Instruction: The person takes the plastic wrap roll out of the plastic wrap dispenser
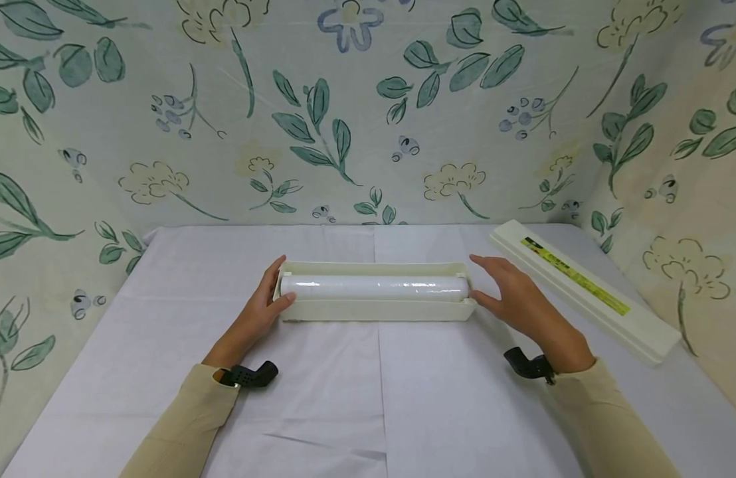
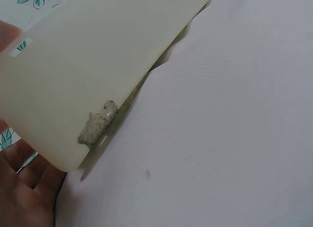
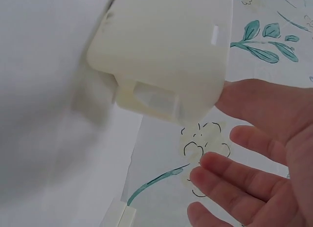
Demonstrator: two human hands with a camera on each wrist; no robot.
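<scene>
A cream plastic cling-film dispenser (image 1: 374, 311) is in front of me, long side across the table, its top off. Inside lies a shiny roll of cling film (image 1: 374, 288). My left hand (image 1: 262, 302) grips the dispenser's left end, thumb at the front and fingers behind. At the other end, my right hand (image 1: 517, 299) has its fingers spread, with the thumb right at the corner. The right wrist view shows that thumb against the dispenser (image 3: 161, 46) and the other fingers (image 3: 239, 178) away from it. A greyish smudge marks the dispenser's side (image 2: 98, 65) in the left wrist view.
A long cream lid (image 1: 595, 299) with a yellow label lies at an angle on the right of the table, beyond my right hand. White cloth (image 1: 320, 398) covers the table. Floral fabric (image 1: 368, 119) hangs behind and at both sides.
</scene>
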